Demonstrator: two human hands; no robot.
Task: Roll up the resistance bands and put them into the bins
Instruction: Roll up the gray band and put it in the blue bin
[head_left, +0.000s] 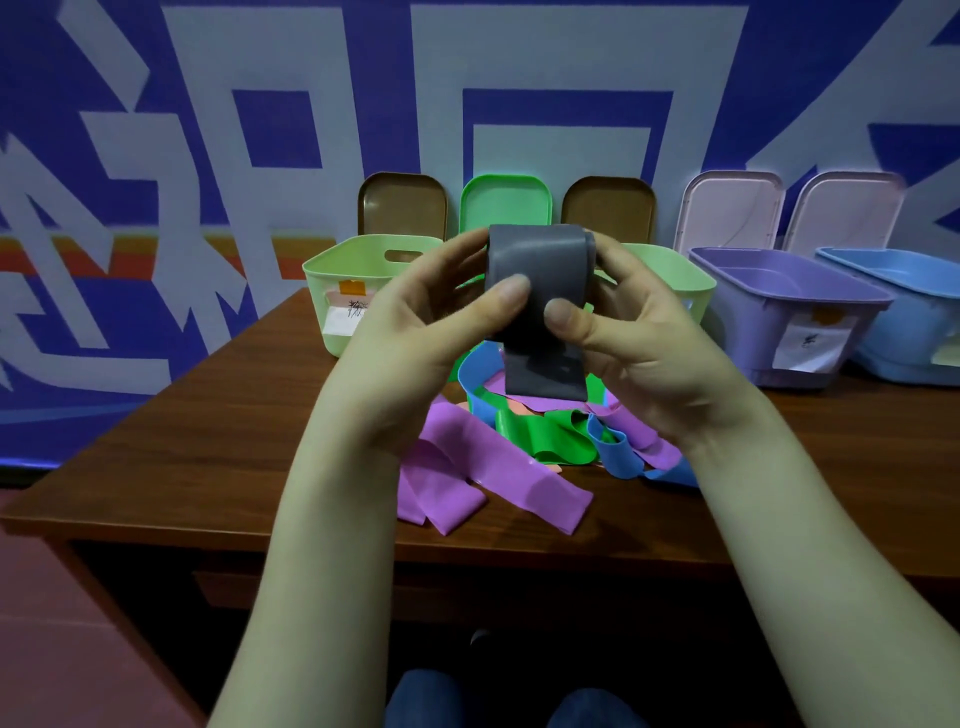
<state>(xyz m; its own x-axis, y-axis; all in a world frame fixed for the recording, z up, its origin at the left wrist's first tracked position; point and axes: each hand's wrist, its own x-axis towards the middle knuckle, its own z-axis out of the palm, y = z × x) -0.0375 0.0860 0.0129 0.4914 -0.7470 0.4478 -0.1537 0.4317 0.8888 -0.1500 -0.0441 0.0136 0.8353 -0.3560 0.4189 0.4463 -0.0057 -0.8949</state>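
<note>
A partly rolled grey rubber resistance band (537, 265) was gripped by both hands: the left hand (415, 332) and the right hand (639, 353) were curled round its sides, thumbs pressed on its front, its loose tail hanging. It was held above a heap of purple, green and blue bands (519, 447) on the brown wooden table (234, 441), before the pale green plastic bin (353, 270).

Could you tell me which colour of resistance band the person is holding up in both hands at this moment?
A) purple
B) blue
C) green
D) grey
D: the left hand and right hand both grip a partly rolled grey band above the table, its loose end hanging down, while the purple, green and blue bands lie in the pile below.
</note>
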